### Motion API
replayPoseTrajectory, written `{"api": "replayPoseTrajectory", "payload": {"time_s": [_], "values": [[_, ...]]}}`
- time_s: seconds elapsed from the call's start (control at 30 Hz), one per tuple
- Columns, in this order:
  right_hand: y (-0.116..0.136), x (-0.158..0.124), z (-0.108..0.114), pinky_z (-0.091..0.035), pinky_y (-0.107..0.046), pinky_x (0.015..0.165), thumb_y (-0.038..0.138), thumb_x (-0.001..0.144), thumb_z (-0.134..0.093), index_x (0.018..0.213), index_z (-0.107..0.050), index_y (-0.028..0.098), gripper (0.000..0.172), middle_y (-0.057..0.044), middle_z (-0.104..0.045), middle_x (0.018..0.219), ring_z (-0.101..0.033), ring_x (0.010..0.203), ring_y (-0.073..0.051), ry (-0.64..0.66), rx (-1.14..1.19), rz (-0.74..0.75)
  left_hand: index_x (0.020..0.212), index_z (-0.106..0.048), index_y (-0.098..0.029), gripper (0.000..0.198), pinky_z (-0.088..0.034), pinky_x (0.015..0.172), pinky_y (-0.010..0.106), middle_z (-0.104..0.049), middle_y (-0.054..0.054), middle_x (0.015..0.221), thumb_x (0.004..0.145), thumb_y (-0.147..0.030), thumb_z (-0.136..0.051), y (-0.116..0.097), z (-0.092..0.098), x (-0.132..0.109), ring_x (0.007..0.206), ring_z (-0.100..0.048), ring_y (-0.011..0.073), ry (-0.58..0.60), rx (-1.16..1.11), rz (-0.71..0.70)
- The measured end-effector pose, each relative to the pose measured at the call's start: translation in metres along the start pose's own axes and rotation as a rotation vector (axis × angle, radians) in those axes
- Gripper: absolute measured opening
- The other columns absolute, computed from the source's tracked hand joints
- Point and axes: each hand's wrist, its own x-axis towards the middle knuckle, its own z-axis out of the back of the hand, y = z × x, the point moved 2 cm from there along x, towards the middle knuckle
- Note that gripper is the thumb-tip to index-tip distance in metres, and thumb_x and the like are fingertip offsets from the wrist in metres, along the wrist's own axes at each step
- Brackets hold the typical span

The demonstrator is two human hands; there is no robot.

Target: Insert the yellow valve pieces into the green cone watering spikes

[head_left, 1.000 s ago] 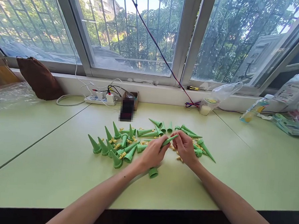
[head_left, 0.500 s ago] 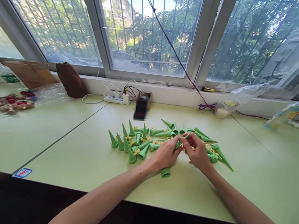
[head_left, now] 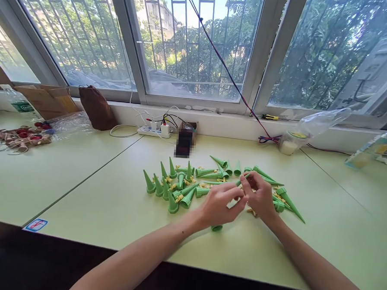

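My left hand [head_left: 220,204] and my right hand [head_left: 259,196] meet over a light green table [head_left: 112,205]. Both are closed on one green plastic cone [head_left: 242,180]; its tip sticks up between my fingers and its wide end [head_left: 217,228] shows under my left palm. My right fingers pinch near the tip. Around my hands lie several more green cones [head_left: 178,183], some standing on their wide ends at the left [head_left: 150,184], others lying flat at the right [head_left: 289,202]. Small yellow parts [head_left: 177,198] are scattered among them.
Along the windowsill are a power strip with plugs and cables [head_left: 153,129], a small dark box [head_left: 184,143], a brown pouch [head_left: 97,107] and a clear bag with a jar [head_left: 296,137]. At the far left sit red-and-brown pieces [head_left: 15,138], a cardboard box [head_left: 46,98] and a bottle [head_left: 20,105]. A bottle [head_left: 371,150] lies far right.
The camera has swung left and tipped slightly, bringing the left end of the table into sight. My hands have stayed together on the cone, turning it more upright.
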Motion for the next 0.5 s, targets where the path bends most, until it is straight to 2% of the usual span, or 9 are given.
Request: {"api": "replayPoseTrajectory", "payload": {"time_s": [0.07,0.13,0.23,0.33,0.4,0.5], "values": [[-0.001,0.000,0.000,-0.039,-0.026,0.050,0.037,0.092,-0.055,0.082,-0.056,0.020,0.020,0.003,-0.050,0.060,-0.046,0.051,-0.013,0.001,-0.034,0.016,0.060,-0.049,-0.020,0.033,-0.035,0.051,0.027,-0.051,-0.001,0.055,0.093,-0.028,-0.045,-0.006,-0.006,-0.004,0.052,-0.046,0.0111,0.137,-0.001,-0.119],[0.001,0.002,0.002,-0.040,-0.026,0.050,0.037,0.092,-0.055,0.081,-0.057,0.020,0.020,0.002,-0.052,0.060,-0.047,0.051,-0.013,-0.021,-0.053,0.032,0.055,-0.043,-0.020,0.038,-0.030,0.046,0.028,-0.045,-0.002,0.048,0.092,-0.029,-0.047,-0.010,-0.010,-0.007,0.046,-0.043,0.0101,0.196,-0.005,-0.199],[0.016,0.009,0.013,-0.042,-0.025,0.051,0.037,0.091,-0.057,0.081,-0.058,0.020,0.020,0.001,-0.056,0.063,-0.049,0.052,-0.012,-0.078,-0.052,0.055,0.055,-0.043,-0.020,0.036,-0.029,0.045,0.028,-0.043,-0.003,0.046,0.090,-0.027,-0.048,-0.011,-0.013,-0.008,0.044,-0.041,0.0095,0.221,-0.019,-0.202],[0.045,0.026,0.023,-0.045,-0.026,0.054,0.040,0.091,-0.057,0.082,-0.058,0.020,0.022,-0.001,-0.058,0.065,-0.052,0.054,-0.013,-0.119,-0.082,0.119,0.054,-0.043,-0.020,0.036,-0.027,0.044,0.028,-0.041,-0.004,0.046,0.090,-0.024,-0.047,-0.011,-0.011,-0.006,0.042,-0.039,0.0090,0.232,-0.015,-0.161],[0.065,0.043,0.020,-0.045,-0.026,0.058,0.040,0.092,-0.054,0.083,-0.058,0.020,0.022,-0.002,-0.060,0.067,-0.054,0.057,-0.014,-0.068,-0.115,0.185,0.053,-0.042,-0.020,0.038,-0.026,0.045,0.029,-0.040,-0.004,0.046,0.091,-0.024,-0.046,-0.011,-0.009,-0.004,0.042,-0.038,0.0088,0.239,-0.016,-0.162],[0.080,0.072,-0.008,-0.040,-0.024,0.059,0.036,0.093,-0.052,0.080,-0.058,0.019,0.022,0.000,-0.057,0.064,-0.048,0.056,-0.012,0.119,-0.175,0.287,0.053,-0.044,-0.020,0.040,-0.024,0.046,0.029,-0.042,-0.003,0.046,0.093,-0.026,-0.045,-0.010,-0.007,-0.003,0.042,-0.037,0.0089,0.236,-0.017,-0.167]]}}
